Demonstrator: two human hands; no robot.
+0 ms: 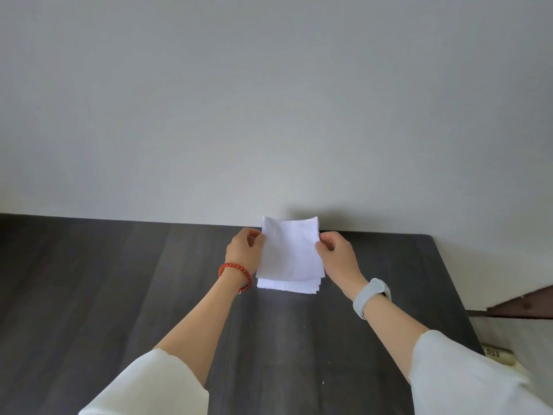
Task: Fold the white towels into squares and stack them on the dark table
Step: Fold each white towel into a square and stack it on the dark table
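Observation:
A folded white towel [288,250] is held up near the far edge of the dark table [119,280], tilted towards me. My left hand [244,250] pinches its left edge and my right hand [336,254] pinches its right edge. Directly beneath it lies a stack of folded white towels [287,285] on the table; only the stack's front edge shows under the held towel.
A plain grey wall [269,100] rises right behind the table's far edge. Past the table's right edge are a brown wooden piece [520,307] and a cream roll with lettering [499,356].

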